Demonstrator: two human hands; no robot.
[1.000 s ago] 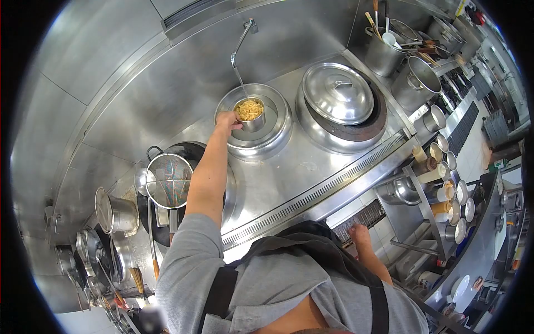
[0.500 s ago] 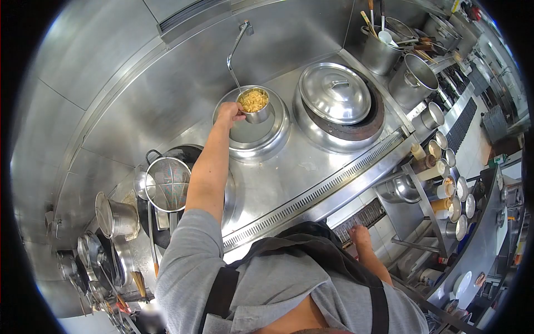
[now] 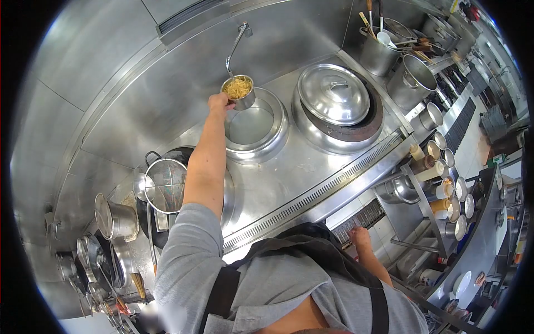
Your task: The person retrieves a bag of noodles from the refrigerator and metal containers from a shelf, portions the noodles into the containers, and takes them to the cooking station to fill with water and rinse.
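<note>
Steel pot (image 3: 245,103), held in the left hand (image 3: 219,102): the grip is closed on the pot's left side, arm extended. The right hand (image 3: 361,236) hangs low on the other side, well apart from the pot; it is too small in view to tell whether it is closed on anything.

The pot is raised, roughly upright, over the back-left rim of a wide round basin (image 3: 281,123), with the tap (image 3: 236,49) spout ending at its far edge. Step in hand, as judged: holding the filled pot at the tap. The next move would call for a firm grip and a level pot, since the load sits high.

Containers: the pot is nearly full of yellow strips (image 3: 237,87). The basin shows a flat grey surface inside. To its right, a domed lid (image 3: 332,97) covers most of a second round well. Behind that, a tall pot (image 3: 376,60) holds long-handled tools (image 3: 384,37). At left, a mesh strainer (image 3: 167,186) rests over a dark wok (image 3: 181,154).
</note>
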